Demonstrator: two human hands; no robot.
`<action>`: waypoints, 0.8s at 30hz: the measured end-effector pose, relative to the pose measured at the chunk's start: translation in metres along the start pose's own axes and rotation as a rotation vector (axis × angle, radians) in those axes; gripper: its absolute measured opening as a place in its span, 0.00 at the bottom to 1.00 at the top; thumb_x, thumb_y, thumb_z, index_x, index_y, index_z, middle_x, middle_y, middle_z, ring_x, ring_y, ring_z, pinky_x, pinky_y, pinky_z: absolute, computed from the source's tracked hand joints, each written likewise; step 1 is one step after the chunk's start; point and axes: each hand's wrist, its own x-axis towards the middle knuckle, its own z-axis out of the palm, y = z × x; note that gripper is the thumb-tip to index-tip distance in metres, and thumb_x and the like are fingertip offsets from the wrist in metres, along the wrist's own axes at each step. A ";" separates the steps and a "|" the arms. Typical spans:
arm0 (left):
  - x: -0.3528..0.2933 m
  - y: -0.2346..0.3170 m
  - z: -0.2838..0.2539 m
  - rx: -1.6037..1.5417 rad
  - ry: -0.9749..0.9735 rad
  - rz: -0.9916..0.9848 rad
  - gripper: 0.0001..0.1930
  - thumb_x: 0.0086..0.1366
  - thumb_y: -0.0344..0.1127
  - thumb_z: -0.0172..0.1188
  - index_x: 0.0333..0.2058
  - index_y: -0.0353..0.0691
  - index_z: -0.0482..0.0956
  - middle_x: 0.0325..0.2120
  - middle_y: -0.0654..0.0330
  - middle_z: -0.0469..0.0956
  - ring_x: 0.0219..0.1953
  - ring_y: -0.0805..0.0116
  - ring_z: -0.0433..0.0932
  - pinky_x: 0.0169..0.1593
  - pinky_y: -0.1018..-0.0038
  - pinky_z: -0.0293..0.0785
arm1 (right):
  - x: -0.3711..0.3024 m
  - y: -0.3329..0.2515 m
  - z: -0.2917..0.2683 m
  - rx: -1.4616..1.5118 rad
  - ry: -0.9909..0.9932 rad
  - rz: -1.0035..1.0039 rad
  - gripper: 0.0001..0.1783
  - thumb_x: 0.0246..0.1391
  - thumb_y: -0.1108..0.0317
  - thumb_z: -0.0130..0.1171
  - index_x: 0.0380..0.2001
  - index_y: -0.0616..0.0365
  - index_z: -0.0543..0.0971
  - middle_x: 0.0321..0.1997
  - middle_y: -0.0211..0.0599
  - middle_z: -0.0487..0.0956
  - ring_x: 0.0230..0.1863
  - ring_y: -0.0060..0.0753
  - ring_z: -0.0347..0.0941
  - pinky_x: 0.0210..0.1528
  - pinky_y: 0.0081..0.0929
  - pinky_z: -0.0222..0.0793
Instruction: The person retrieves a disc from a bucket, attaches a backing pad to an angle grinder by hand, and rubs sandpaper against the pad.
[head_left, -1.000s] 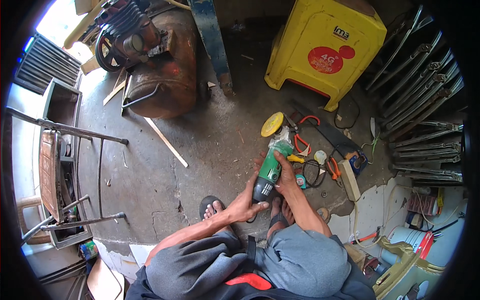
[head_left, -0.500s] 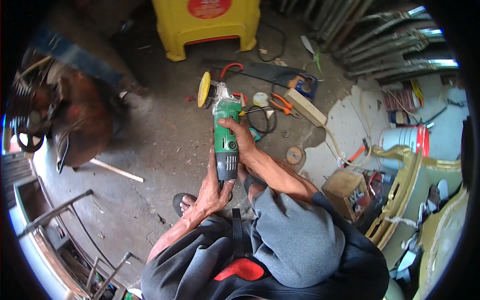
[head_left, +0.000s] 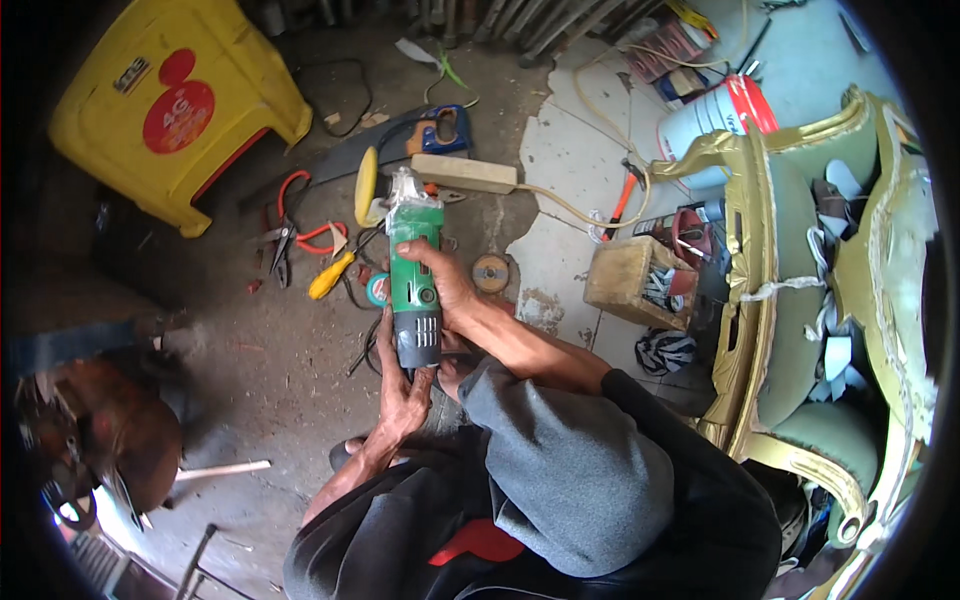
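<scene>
- Gold-framed, green-upholstered seat [head_left: 787, 340]: the biggest thing about me, at 3 o'clock from the middle of my view, loose pale scraps along its far side.
- Yellow plastic stool [head_left: 220, 100], tilted in my view at 10 o'clock.
- White bucket [head_left: 700, 130] with a red rim, towards 2 o'clock.
- Handsaw [head_left: 350, 152] flat on the floor at 11 o'clock, its blue and orange handle beside a pale oblong block [head_left: 465, 173] at 12.
- Green angle grinder [head_left: 413, 275] in both my hands, just off the middle towards 10 o'clock, head pointing to 12, yellow disc [head_left: 367, 187] on its left side.
- My right hand [head_left: 447, 288] grasps the green body from 3 o'clock, thumb laid over the top; its other fingers are hidden.
- My left hand [head_left: 402, 395] grasps the dark rear end from 6 o'clock, fingers along the left side.
- Red-handled tool [head_left: 283, 243] on the floor at 10 o'clock.
- Yellow-handled screwdriver [head_left: 332, 277] at 9 o'clock.
- Teal round thing [head_left: 378, 289], just left of the grinder body, partly hidden.
</scene>
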 end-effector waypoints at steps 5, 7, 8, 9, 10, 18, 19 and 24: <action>0.001 0.037 -0.023 -0.367 -0.169 -0.306 0.51 0.65 0.45 0.65 0.73 0.46 0.36 0.63 0.45 0.60 0.60 0.53 0.70 0.60 0.58 0.72 | 0.014 0.006 -0.002 -0.189 0.005 0.023 0.22 0.50 0.58 0.67 0.43 0.60 0.74 0.32 0.38 0.77 0.28 0.34 0.80 0.30 0.33 0.80; -0.005 0.007 -0.018 -0.730 -0.110 -0.462 0.46 0.65 0.49 0.64 0.70 0.52 0.41 0.60 0.47 0.64 0.53 0.52 0.77 0.53 0.55 0.77 | 0.014 0.007 0.002 -0.271 -0.046 0.045 0.21 0.51 0.60 0.66 0.44 0.58 0.74 0.31 0.37 0.77 0.28 0.33 0.79 0.29 0.32 0.78; -0.008 -0.007 -0.014 -0.695 0.015 -0.465 0.42 0.66 0.50 0.63 0.69 0.49 0.46 0.56 0.49 0.67 0.49 0.54 0.78 0.51 0.56 0.78 | 0.012 0.012 0.017 -0.300 -0.099 0.082 0.25 0.49 0.61 0.67 0.47 0.57 0.72 0.32 0.37 0.76 0.28 0.33 0.78 0.29 0.32 0.78; -0.012 -0.013 -0.012 -0.664 0.120 -0.475 0.38 0.68 0.50 0.63 0.67 0.45 0.50 0.53 0.50 0.70 0.45 0.56 0.79 0.49 0.57 0.79 | 0.018 0.025 0.024 -0.306 -0.137 0.112 0.25 0.49 0.61 0.67 0.47 0.57 0.72 0.32 0.37 0.76 0.28 0.33 0.78 0.29 0.32 0.78; -0.015 -0.014 -0.017 -0.666 0.154 -0.462 0.38 0.68 0.50 0.63 0.67 0.45 0.50 0.53 0.50 0.70 0.45 0.56 0.79 0.49 0.57 0.79 | 0.025 0.039 0.028 -0.447 -0.112 0.130 0.27 0.48 0.61 0.68 0.49 0.57 0.70 0.32 0.37 0.76 0.28 0.33 0.78 0.29 0.32 0.79; -0.045 -0.007 -0.068 -0.712 0.533 -0.451 0.24 0.70 0.49 0.60 0.53 0.37 0.66 0.36 0.61 0.72 0.30 0.71 0.75 0.33 0.69 0.80 | 0.069 0.143 0.085 -0.641 -0.265 0.397 0.33 0.44 0.60 0.71 0.49 0.59 0.64 0.35 0.44 0.74 0.25 0.37 0.78 0.25 0.36 0.79; -0.051 -0.007 -0.072 -0.713 0.563 -0.445 0.24 0.70 0.49 0.60 0.53 0.37 0.66 0.36 0.61 0.72 0.30 0.71 0.75 0.33 0.69 0.80 | 0.066 0.150 0.089 -0.649 -0.265 0.439 0.33 0.44 0.60 0.71 0.48 0.60 0.64 0.35 0.44 0.75 0.24 0.38 0.78 0.24 0.37 0.79; -0.063 -0.010 -0.082 -0.742 0.665 -0.483 0.22 0.71 0.47 0.59 0.52 0.37 0.67 0.35 0.61 0.72 0.25 0.71 0.74 0.31 0.69 0.79 | 0.067 0.176 0.092 -0.669 -0.299 0.497 0.31 0.45 0.58 0.71 0.49 0.58 0.69 0.35 0.40 0.75 0.25 0.37 0.79 0.26 0.34 0.80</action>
